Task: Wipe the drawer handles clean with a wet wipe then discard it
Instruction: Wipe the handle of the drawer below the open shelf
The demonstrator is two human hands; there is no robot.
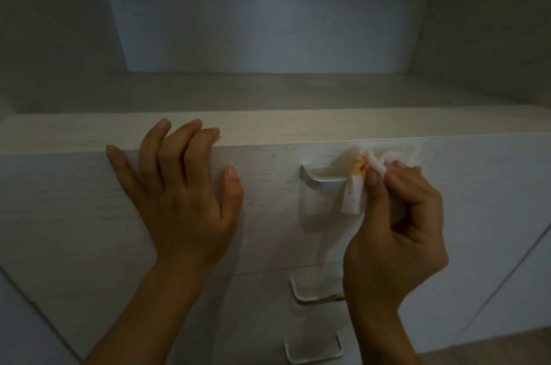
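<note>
Thumb and forefinger of the right hand (396, 215) pinch a crumpled, orange-stained wet wipe (353, 185) draped over the right end of the top drawer handle (322, 182). At nine o'clock from that handle, the left hand (182, 188) lies spread on the top drawer front (89, 200), fingertips over its upper edge. At six o'clock sit the middle handle (316, 298) and the bottom handle (313, 359).

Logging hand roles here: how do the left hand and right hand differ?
The left hand lies open, fingers over the top edge of the cabinet; the right hand pinches the wet wipe. The left hand touches no handle; the right hand holds the wipe on the top handle. Both are bare.
</note>
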